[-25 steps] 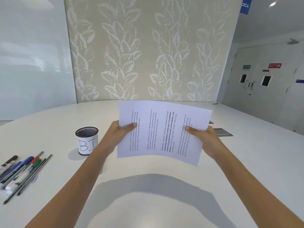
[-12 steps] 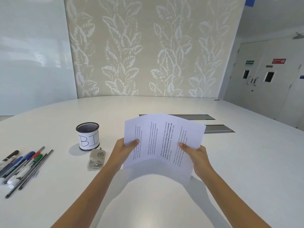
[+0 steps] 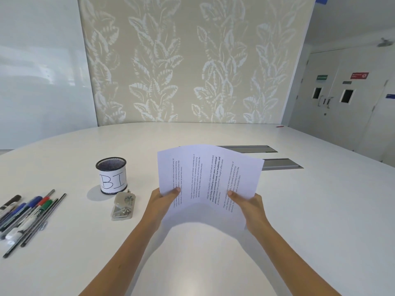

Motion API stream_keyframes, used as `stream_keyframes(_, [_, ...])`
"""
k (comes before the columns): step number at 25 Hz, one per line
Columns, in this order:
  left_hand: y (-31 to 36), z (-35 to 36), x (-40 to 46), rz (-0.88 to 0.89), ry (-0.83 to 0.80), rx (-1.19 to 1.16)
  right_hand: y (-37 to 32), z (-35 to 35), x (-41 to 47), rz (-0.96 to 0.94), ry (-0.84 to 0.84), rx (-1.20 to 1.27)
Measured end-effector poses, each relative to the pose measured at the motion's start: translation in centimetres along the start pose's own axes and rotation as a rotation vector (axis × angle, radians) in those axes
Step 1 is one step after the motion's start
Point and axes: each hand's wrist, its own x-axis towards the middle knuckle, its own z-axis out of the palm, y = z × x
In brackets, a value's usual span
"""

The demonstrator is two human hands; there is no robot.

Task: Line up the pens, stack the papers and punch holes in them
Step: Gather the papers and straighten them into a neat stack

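A wide white worktop (image 3: pixel 299 210) fills the lower view, with two grey metal cover plates (image 3: pixel 280 163) set into it beyond the papers. The papers (image 3: pixel 209 184), printed sheets with the text running sideways, are held up off the worktop between both hands, bowed so the middle arches and the near edge dips toward the surface. The left hand (image 3: pixel 159 205) has its grip closed on the left edge, thumb lying flat on the printed face and the other fingers hidden behind the sheets. The right hand (image 3: pixel 249 207) pinches the right side the same way, thumb on top, fingers tucked behind. To the left stands a black mesh pen cup (image 3: pixel 111 175) with a white label reading "BI". Just in front of it, near the left hand but not touching it, lies a small grey hole punch (image 3: pixel 123 207). Far left, the pens (image 3: pixel 25 216), markers and thin pencils together, lie side by side in a slanted row on the worktop, well apart from both hands
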Motion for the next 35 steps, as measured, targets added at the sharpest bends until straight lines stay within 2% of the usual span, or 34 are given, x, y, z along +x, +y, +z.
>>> stream_keyframes(2, [1.1, -0.2, 0.6, 0.075, 0.079, 0.056, -1.2, -0.4, 0.7, -0.063, 0.004, -0.018])
stream_keyframes(6, [6.4, -1.5, 2.4, 0.361, 0.198, 0.163, -7.0, -2.1, 2.4, -0.192, -0.032, -0.19])
stream_keyframes(8, [9.4, -1.8, 3.1, 0.557, 0.203, 0.394, -10.7, -2.6, 2.9, -0.253, -0.082, -0.337])
stream_keyframes(10, [12.4, -1.4, 3.2, 0.677, 0.106, 0.675, -14.0, -2.6, 3.3, -0.307, -0.13, -0.559])
stream_keyframes(12, [14.4, -0.9, 3.0, 0.653, -0.12, 0.845, -16.5, -2.1, 3.4, -0.391, -0.177, -0.828])
stream_keyframes(14, [14.9, -0.1, 2.7, 0.535, -0.332, 0.872, -18.4, -1.0, 2.9, -0.476, -0.231, -0.998])
stream_keyframes(16, [14.3, 0.7, 2.4, 0.428, -0.386, 0.793, -19.5, -0.1, 2.3, -0.546, -0.287, -1.074])
stream_keyframes(18, [13.3, 1.2, 2.2, 0.397, -0.343, 0.7, -20.3, 0.2, 1.9, -0.59, -0.3, -1.086])
stream_keyframes(21, [12.0, 0.8, 2.2, 0.361, -0.263, 0.516, -20.9, -1.0, 2.1, -0.668, -0.208, -0.997])
stream_keyframes(23, [11.4, 0.1, 2.3, 0.323, -0.234, 0.39, -20.7, -2.3, 2.2, -0.698, -0.153, -0.849])
stream_keyframes(26, [10.9, -0.5, 2.0, 0.278, -0.28, 0.288, -18.6, -2.5, 1.5, -0.512, -0.274, -0.36])
stream_keyframes(28, [10.4, -0.3, 1.6, 0.264, -0.317, 0.221, -16.0, -1.6, 1.0, -0.397, -0.33, -0.126])
stream_keyframes(31, [9.7, 0.8, 0.9, 0.266, -0.319, 0.135, -12.3, 0.0, 0.2, -0.3, -0.332, -0.023])
stream_keyframes(35, [9.5, 2.4, 0.2, 0.324, -0.248, 0.121, -10.7, 2.2, -0.4, -0.316, -0.222, 0.065])
